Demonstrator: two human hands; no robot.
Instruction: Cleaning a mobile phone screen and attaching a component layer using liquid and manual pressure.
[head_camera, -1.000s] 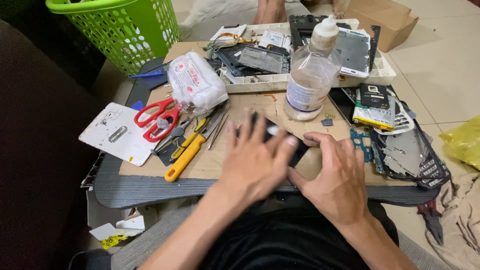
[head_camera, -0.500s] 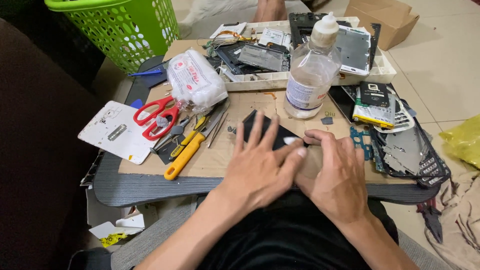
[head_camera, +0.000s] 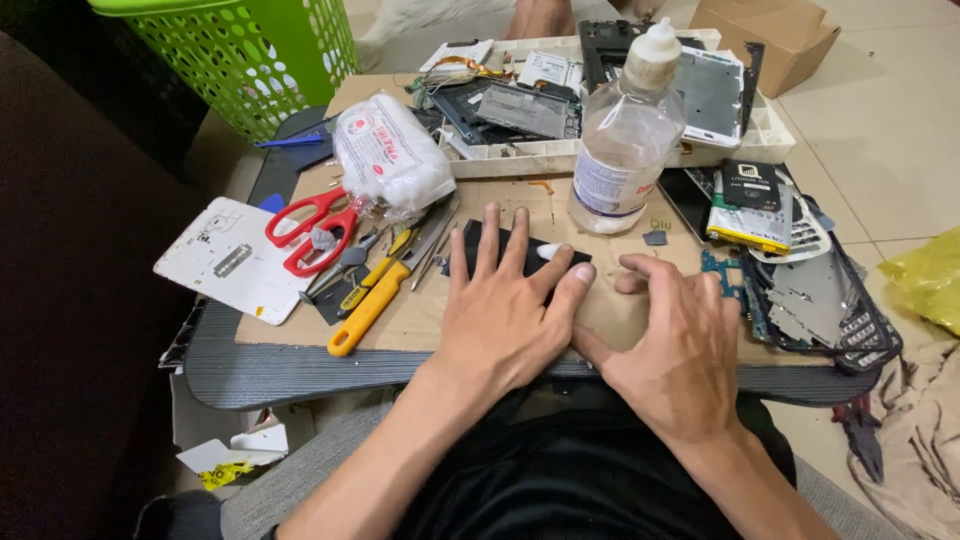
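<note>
At frame centre a flat black panel (head_camera: 520, 250), probably a phone part, is pressed onto the cardboard-topped table (head_camera: 600, 320) by the spread left hand (head_camera: 500, 315); nothing is grasped. The right hand (head_camera: 675, 345) rests unclenched beside it. Uneven pressure could crack the panel, and a sideways slip could topple the plastic bottle (head_camera: 625, 140) above.

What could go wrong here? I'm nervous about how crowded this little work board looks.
The left hand presses flat on the black panel, so hard pressure might crack it. The clear bottle stands just beyond the fingers; a bump could tip it toward the loose phone parts. The red scissors and yellow-handled tool lie near that wrist.
</note>
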